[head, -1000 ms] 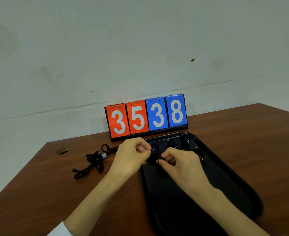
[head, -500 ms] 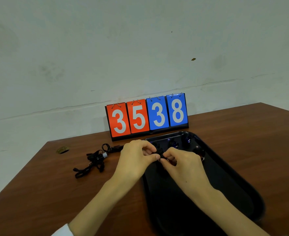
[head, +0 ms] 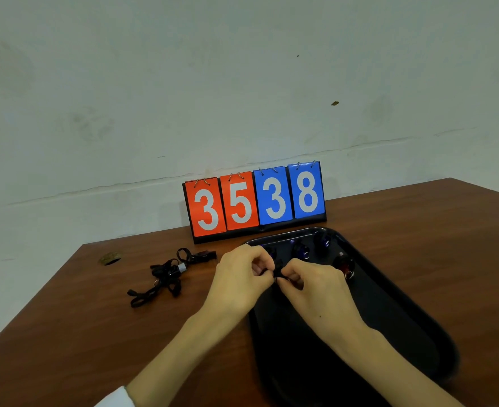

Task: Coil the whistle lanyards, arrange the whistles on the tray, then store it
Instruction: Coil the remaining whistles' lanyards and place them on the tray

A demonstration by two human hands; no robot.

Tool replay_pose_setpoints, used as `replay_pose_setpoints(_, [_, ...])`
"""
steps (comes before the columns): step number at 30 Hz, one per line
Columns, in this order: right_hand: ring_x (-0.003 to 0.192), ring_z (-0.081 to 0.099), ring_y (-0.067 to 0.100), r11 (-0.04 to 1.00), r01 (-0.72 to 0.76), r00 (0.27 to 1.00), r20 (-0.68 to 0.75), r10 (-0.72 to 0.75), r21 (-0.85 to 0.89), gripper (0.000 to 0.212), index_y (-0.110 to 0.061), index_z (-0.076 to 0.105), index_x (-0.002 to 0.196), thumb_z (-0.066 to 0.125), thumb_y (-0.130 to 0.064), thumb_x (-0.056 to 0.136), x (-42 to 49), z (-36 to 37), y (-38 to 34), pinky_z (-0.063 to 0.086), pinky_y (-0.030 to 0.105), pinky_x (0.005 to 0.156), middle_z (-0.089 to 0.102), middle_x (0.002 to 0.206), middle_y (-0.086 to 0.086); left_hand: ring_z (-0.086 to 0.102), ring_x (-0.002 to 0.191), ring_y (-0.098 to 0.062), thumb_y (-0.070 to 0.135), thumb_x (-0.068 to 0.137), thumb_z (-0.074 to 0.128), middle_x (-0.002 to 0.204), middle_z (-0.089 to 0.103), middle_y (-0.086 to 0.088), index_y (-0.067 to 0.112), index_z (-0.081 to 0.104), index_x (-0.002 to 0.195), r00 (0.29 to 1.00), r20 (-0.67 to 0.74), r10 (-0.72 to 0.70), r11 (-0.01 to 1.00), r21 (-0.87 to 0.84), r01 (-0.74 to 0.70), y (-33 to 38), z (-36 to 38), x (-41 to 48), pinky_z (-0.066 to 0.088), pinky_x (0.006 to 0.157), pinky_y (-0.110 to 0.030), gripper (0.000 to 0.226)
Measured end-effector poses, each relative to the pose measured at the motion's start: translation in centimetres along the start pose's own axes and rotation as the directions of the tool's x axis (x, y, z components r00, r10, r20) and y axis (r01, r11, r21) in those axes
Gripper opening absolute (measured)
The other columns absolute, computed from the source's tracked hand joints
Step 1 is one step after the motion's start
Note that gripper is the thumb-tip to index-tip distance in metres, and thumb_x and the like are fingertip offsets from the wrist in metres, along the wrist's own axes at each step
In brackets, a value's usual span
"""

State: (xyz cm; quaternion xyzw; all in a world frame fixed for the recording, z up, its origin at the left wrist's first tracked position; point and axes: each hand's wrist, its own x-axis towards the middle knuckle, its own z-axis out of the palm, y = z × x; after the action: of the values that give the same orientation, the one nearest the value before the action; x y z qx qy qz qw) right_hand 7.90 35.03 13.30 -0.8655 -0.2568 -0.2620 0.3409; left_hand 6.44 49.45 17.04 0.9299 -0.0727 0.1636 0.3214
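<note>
Black lanyard [head: 278, 271] pinched between our left hand [head: 239, 282] and right hand [head: 313, 284], over the tray [head: 389, 292] near edge. Risk: the coil may spring loose if either pinch slackens. Uncoiled lanyards [head: 161, 279] wait on the table [head: 66, 333].

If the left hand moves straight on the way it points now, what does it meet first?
Likely the right hand, which faces the left hand across the thin black lanyard they both pinch; depth is unclear.
</note>
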Motion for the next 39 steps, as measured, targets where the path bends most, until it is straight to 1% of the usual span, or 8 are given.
replay_pose_setpoints(4, [0.062,0.060,0.004,0.999,-0.040,0.999,-0.013,0.040,0.017,0.009,-0.019,0.067,0.083,0.073,-0.023,0.077,0.1,0.0,0.2,0.052,0.021,0.062,0.067,0.069,-0.007,0.060,0.076,-0.006,0.009,0.081,0.068,0.083,0.064,0.005,0.019,0.060,0.084,0.991,0.014,-0.130,0.957,-0.261,0.129,-0.3,-0.2,0.5,0.047,0.067,-0.013,0.013])
replay_pose_setpoints(8, [0.064,0.061,0.005,0.997,-0.066,0.998,-0.018,0.067,0.032,0.008,-0.020,0.067,0.084,0.072,-0.023,0.078,0.2,-0.1,0.2,0.051,0.015,0.065,0.067,0.072,-0.008,0.064,0.072,-0.010,0.004,0.084,0.064,0.082,0.067,-0.007,0.012,0.059,0.089,0.964,0.092,-0.250,0.781,-0.570,0.257,-0.6,-0.8,0.9,0.050,0.065,-0.018,0.011])
replay_pose_setpoints(15, [0.066,0.062,0.005,0.998,-0.054,0.998,-0.014,0.055,0.035,0.009,-0.019,0.067,0.086,0.071,-0.023,0.079,0.1,0.0,0.1,0.053,0.019,0.067,0.069,0.074,-0.006,0.067,0.068,-0.010,0.002,0.079,0.069,0.080,0.070,-0.005,0.017,0.068,0.078,0.978,-0.026,-0.205,0.858,-0.487,0.167,-0.5,-0.7,0.8,0.053,0.060,-0.016,0.015])
replay_pose_setpoints(22, [0.061,0.062,0.007,1.000,-0.013,0.999,-0.046,0.014,0.018,0.010,-0.018,0.068,0.082,0.074,-0.020,0.076,0.0,0.0,0.1,0.054,0.022,0.060,0.068,0.069,-0.005,0.066,0.069,-0.007,0.016,0.076,0.075,0.076,0.070,0.006,0.022,0.071,0.077,0.987,-0.014,-0.158,0.941,-0.306,0.147,-0.2,-0.6,0.6,0.050,0.061,-0.009,0.007])
replay_pose_setpoints(27, [0.062,0.061,0.007,1.000,0.023,1.000,0.014,-0.023,0.000,0.008,-0.019,0.067,0.082,0.073,-0.021,0.078,-0.2,0.3,0.1,0.053,0.024,0.071,0.067,0.070,-0.007,0.065,0.072,-0.008,0.015,0.080,0.070,0.078,0.069,0.004,0.021,0.070,0.076,0.989,0.053,-0.141,0.962,-0.226,0.150,-0.8,-0.7,0.8,0.054,0.067,-0.016,0.007])
replay_pose_setpoints(32, [0.059,0.061,0.007,0.998,0.056,0.997,0.049,-0.055,-0.006,0.010,-0.019,0.063,0.078,0.073,-0.022,0.077,-0.3,0.6,0.1,0.055,0.029,0.057,0.066,0.066,-0.007,0.060,0.072,-0.007,0.013,0.085,0.062,0.080,0.062,0.004,0.020,0.059,0.084,0.994,0.043,-0.105,0.992,-0.066,0.108,-1.3,-0.4,0.8,0.050,0.067,-0.017,0.008])
replay_pose_setpoints(35, [0.063,0.061,0.007,0.999,0.026,0.997,0.076,-0.028,0.021,0.008,-0.020,0.064,0.082,0.070,-0.025,0.080,-0.2,0.6,0.1,0.055,0.029,0.063,0.067,0.070,-0.007,0.063,0.077,-0.014,0.006,0.084,0.060,0.082,0.065,-0.007,0.020,0.048,0.092,0.982,0.048,-0.184,0.951,-0.244,0.190,-1.4,-0.5,0.9,0.048,0.067,-0.018,0.020])
replay_pose_setpoints(39, [0.067,0.062,0.004,0.999,0.002,0.999,0.050,-0.005,0.051,0.008,-0.020,0.066,0.085,0.071,-0.023,0.079,0.1,0.2,0.2,0.055,0.031,0.079,0.068,0.073,-0.009,0.067,0.083,-0.013,0.004,0.083,0.064,0.082,0.071,-0.002,0.015,0.055,0.094,0.947,0.209,-0.244,0.776,-0.543,0.320,-1.3,-1.3,1.2,0.047,0.073,-0.020,0.018])
